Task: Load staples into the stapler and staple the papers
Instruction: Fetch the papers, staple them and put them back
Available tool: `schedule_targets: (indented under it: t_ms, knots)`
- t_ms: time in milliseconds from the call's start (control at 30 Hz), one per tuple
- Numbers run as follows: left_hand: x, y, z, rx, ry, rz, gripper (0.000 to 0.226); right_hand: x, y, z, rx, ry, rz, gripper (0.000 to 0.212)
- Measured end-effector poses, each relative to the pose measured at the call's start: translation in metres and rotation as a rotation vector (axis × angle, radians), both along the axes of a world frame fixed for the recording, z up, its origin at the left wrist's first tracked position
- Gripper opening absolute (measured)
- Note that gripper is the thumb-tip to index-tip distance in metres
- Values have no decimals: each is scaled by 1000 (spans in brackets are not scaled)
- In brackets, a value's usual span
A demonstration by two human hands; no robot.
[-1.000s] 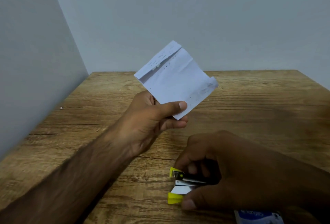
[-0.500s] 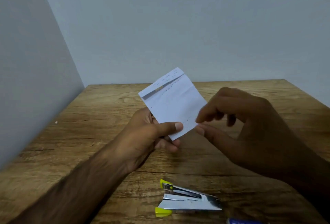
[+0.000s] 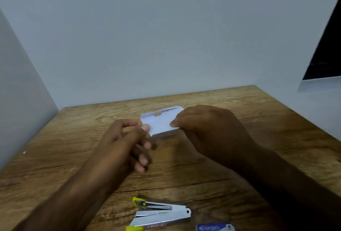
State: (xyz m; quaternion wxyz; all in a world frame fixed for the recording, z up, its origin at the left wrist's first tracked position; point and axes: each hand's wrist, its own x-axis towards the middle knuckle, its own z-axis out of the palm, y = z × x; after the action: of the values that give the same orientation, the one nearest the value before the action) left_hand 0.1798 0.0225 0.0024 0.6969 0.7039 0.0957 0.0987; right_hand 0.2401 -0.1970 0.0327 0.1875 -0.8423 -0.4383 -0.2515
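Note:
A small folded white paper hangs low over the middle of the wooden table. My right hand pinches its right edge between thumb and fingers. My left hand touches the paper's left edge with thumb and forefinger; its other fingers are curled. A silver stapler with yellow-green tips lies on its side near the front edge, untouched, with its jaws apart.
A blue staple box lies to the right of the stapler at the bottom edge. Grey walls close the table at the back and left. A dark window opening shows at the far right.
My right hand left the stapler on the table and took the paper's right edge. The paper has come down lower and flatter, and my left hand's hold has shifted to its left edge.

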Motion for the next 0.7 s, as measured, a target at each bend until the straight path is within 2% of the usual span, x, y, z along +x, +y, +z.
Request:
schedule_targets:
  t_ms: [67,167,233,300,400,467,567,700]
  knots:
    - [1,-1,1,374,-147,122,23,9,-5,3,-50,2,-68,25]
    - [3,-14,12,795,-352,29,17,22,-12,0,-105,19,-138,27]
    - [15,-36,15,1048,-347,-132,27,35,-21,-8,-136,50,-169,28]
    - [31,-58,16,1263,-250,-266,38,49,-30,-13,-210,104,-221,27]
    - [55,-87,12,1366,-125,-334,17,66,-46,-19,-308,249,-300,26]
    - [69,-103,6,1435,-116,-365,8,75,-59,-21,-327,348,-347,26]
    - [90,-124,2,1480,-130,-381,18,88,-77,-17,-324,473,-421,25]
    - [126,-164,-6,1488,-157,-523,26,104,-109,-16,-344,504,-556,26]
